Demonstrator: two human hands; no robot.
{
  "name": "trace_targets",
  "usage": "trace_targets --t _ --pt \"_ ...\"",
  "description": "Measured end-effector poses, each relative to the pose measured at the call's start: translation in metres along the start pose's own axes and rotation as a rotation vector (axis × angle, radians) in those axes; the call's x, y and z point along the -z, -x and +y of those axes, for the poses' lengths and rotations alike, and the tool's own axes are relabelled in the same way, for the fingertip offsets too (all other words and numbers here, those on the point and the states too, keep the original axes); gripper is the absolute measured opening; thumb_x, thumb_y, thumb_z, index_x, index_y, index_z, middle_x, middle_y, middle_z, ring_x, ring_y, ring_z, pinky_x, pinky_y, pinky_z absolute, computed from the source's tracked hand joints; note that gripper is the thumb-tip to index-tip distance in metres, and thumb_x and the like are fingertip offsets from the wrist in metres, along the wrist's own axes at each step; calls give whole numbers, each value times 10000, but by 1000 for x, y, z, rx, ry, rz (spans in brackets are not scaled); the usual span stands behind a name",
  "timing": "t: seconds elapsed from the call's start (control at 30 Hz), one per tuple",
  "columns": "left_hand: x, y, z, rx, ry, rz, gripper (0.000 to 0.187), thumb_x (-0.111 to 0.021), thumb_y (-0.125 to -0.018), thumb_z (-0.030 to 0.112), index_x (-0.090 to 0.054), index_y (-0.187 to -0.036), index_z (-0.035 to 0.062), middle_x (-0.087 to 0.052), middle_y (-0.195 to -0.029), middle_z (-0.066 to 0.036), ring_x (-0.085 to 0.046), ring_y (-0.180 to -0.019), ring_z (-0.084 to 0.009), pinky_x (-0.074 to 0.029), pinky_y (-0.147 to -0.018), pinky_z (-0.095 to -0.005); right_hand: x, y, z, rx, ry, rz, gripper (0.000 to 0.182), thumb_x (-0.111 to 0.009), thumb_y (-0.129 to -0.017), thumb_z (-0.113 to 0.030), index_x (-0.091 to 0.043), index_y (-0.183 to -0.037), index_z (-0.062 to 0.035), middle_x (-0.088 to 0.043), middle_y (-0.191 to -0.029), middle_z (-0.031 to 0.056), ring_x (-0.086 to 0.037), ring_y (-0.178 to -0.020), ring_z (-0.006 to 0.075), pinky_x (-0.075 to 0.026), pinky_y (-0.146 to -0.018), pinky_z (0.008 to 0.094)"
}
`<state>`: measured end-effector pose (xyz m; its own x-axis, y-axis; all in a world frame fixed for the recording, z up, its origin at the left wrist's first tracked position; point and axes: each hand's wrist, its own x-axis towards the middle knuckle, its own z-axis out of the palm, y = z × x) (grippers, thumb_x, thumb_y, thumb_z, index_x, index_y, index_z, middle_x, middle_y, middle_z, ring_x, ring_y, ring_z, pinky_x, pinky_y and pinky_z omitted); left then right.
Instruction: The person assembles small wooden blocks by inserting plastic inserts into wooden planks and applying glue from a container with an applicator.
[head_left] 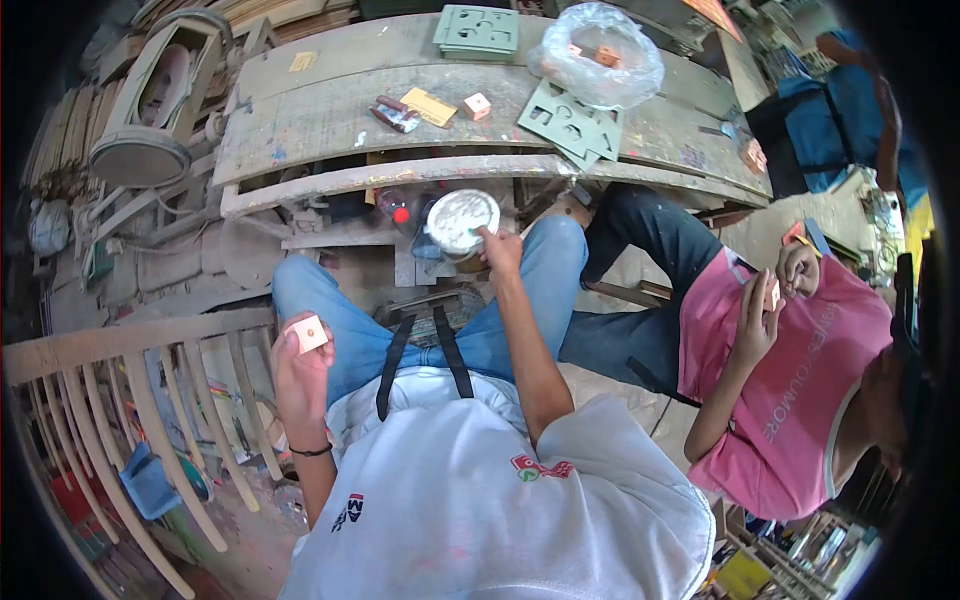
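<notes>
My left hand (302, 375) is closed around a pale wooden cube (307, 334), held up above my left thigh. One face with a single reddish dot shows on the cube. Over my right knee side, my right hand (502, 252) has its fingers pinched together at the near edge of a round white tub (463, 215). The tub's surface looks mottled white and grey. A small green spot shows at my fingertips, but what they hold is too small to make out. Whether the tub rests on something beneath it cannot be told.
On the worn wooden bench (330, 110) lie a cube (477, 106), a yellow card (428, 107), green stencil plates (570, 122) and a plastic bag (597, 55) with cubes. A bottle (393, 207) stands below. At right, a co-worker in pink (770, 370) holds a cube. A slatted wooden rail (150, 345) is at left.
</notes>
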<state>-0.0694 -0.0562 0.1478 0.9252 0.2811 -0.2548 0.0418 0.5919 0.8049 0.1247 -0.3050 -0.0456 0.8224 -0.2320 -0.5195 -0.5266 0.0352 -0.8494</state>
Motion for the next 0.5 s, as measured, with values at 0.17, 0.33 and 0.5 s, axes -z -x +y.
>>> trace_targets --t 0.17,0.33,0.5 --pt "-2 -1 -3 -5 24 36 396 -519 -927 295 -521 -1113 -54 -594 -890 -145 -543 -736 -177 -418 -608 -262 7 57 -13 16 -2 -97 203 -730 -701 -164 -567 -645 -57 -525 -530 18 -443 -409 82 -323 -397 231" --pt "7 0 -1 -24 64 39 378 -515 -929 284 -526 -1113 -46 -599 -886 -145 -546 -739 -178 -420 -609 -263 24 91 -35 -89 -270 -242 162 -713 -723 -167 -575 -718 -83 -520 -568 -7 -420 -415 57 -297 -387 196" --pt "33 -3 -10 -4 81 89 351 -512 -932 272 -538 -1103 -32 -606 -888 -140 -551 -747 -172 -425 -620 -262 41 106 -64 -37 -533 -244 96 -662 -771 -121 -595 -807 -64 -547 -601 -24 -430 -438 40 -318 -397 188"
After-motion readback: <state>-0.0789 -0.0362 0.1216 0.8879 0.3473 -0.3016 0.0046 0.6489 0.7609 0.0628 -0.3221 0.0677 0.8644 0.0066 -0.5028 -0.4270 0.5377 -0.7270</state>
